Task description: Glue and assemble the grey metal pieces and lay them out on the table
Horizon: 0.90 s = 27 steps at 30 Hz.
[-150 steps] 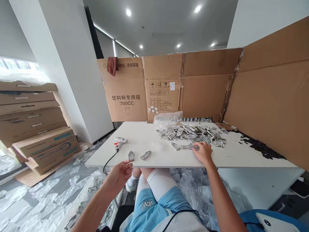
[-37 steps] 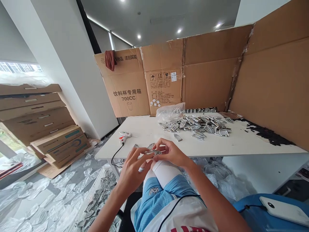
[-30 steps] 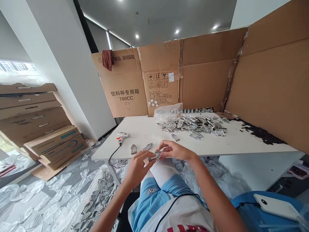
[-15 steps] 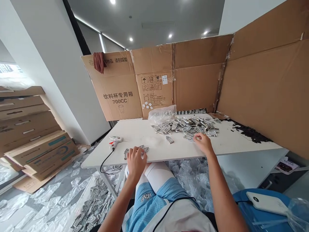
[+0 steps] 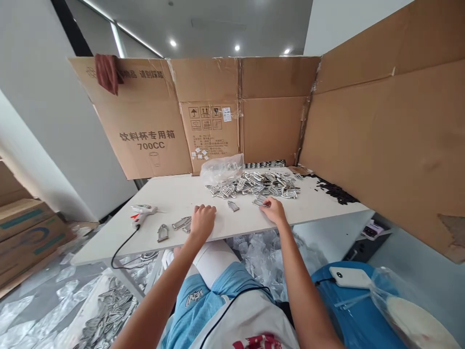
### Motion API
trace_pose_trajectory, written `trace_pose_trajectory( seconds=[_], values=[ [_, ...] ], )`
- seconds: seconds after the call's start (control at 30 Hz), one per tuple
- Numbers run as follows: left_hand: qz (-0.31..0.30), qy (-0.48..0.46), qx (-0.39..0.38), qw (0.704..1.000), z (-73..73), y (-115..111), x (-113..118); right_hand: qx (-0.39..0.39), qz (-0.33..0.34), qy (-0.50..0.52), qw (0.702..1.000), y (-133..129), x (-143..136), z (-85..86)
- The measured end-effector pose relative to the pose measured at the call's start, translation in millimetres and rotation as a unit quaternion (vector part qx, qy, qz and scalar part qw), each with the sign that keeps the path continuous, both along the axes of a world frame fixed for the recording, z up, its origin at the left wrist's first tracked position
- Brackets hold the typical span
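The metal link (image 5: 259, 201) lies on the white table (image 5: 321, 212), just in front of the pile (image 5: 269, 183). The right hand's (image 5: 274, 212) fingertips touch its right end; whether they grip, I can't tell. A light edge pinch should suit. The left hand (image 5: 203, 223) is curled, contents hidden, beside loose links (image 5: 179, 223).

It seems a workshop: a glue gun (image 5: 142, 215) and heaped metal pieces (image 5: 262, 184) (very many) on a surface (image 5: 181, 195) with cardboard panels (image 5: 278, 127).
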<state>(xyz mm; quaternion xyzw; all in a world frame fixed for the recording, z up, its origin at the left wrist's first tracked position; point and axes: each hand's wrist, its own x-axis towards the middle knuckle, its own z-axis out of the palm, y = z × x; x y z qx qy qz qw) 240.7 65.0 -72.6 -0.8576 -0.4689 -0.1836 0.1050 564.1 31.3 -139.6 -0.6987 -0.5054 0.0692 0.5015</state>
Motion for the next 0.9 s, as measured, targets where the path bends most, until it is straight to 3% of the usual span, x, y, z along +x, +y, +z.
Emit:
trace_pose_trajectory(
  seconds=[0.3,0.47,0.57,0.67,0.73,0.9],
  values=[
    [-0.028,-0.076,0.018,0.997,3.1,16,0,0.042,0.026,0.214,0.976,-6,-5,23.6],
    [-0.029,-0.194,-0.007,0.981,10.3,21,-4,0.070,0.060,0.259,0.962,-16,-15,44.6],
    [-0.012,-0.295,-0.042,0.955,19.8,21,-9,0.083,0.092,0.266,0.956,-23,-21,59.9],
    [0.018,-0.413,-0.099,0.905,29.1,17,-17,0.093,0.130,0.269,0.950,-32,-29,74.4],
    [0.034,-0.496,-0.153,0.854,34.0,11,-26,0.097,0.164,0.271,0.944,-38,-38,83.2],
    [0.018,-0.665,-0.319,0.675,43.6,-17,-52,0.079,0.302,0.288,0.905,-49,-76,101.3]
  ],
)
